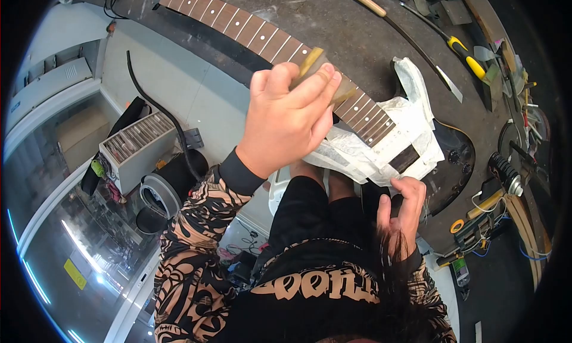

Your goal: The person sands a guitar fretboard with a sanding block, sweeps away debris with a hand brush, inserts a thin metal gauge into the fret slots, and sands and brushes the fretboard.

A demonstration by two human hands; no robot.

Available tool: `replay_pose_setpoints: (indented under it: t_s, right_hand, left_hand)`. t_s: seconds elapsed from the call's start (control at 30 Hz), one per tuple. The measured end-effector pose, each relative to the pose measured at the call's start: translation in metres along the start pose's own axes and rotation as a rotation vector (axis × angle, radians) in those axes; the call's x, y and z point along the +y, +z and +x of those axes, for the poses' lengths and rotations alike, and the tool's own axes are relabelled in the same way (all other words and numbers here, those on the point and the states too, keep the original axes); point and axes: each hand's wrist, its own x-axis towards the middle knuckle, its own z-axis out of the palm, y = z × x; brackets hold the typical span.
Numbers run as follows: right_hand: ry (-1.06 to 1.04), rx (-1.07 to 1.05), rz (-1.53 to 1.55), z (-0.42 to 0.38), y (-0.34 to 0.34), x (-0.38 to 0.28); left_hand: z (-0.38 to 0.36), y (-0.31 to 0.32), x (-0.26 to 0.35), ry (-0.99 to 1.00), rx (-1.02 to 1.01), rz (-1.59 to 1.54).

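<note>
An electric guitar lies across the workbench, its dark fretboard [238, 24] with light dot inlays running to the upper left. White masking tape [411, 119] covers part of the guitar's dark body [456, 158], around the fretboard's end and a dark rectangular cavity [404, 160]. Pressed on the middle of the fretboard, my left hand [292, 117] is closed on a yellowish-brown and grey sanding block [311, 63]. My right hand [403, 212] is at the body's near edge, fingertips touching the tape. Its fingers are loosely bent, the thumb apart, with nothing seen between them.
Beyond the guitar on the bench [333, 30] lie a wooden-handled tool [364, 0] and a yellow-and-black screwdriver [468, 57]. Cables and tools crowd the right edge. Down on the left stand a white box of flat pieces [140, 137] and a black cylindrical container with a hose [161, 191].
</note>
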Motion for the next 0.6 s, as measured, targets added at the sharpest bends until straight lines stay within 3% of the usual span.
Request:
replay_pose_setpoints:
  t_s: [0.13,0.23,0.3,0.47,0.57,0.6]
  right_hand:
    - [-0.005,0.003,0.011,0.000,-0.001,-0.004]
    - [0.012,0.008,0.021,-0.001,0.003,-0.004]
    - [0.027,0.011,0.027,-0.003,0.004,-0.006]
    - [0.009,0.024,0.032,-0.004,0.000,-0.008]
    - [0.047,0.023,0.029,-0.008,0.004,-0.004]
    - [0.042,0.022,0.037,-0.008,0.004,-0.006]
  left_hand:
    - [0.020,-0.026,-0.078,-0.081,0.051,0.255]
    - [0.010,-0.015,-0.029,-0.099,-0.021,0.173]
    - [-0.003,0.000,0.013,0.013,-0.036,-0.042]
    - [0.013,-0.010,-0.050,-0.117,0.071,0.277]
    - [0.003,-0.001,0.007,-0.059,-0.029,0.092]
    - [0.007,-0.006,0.000,-0.043,-0.040,0.122]
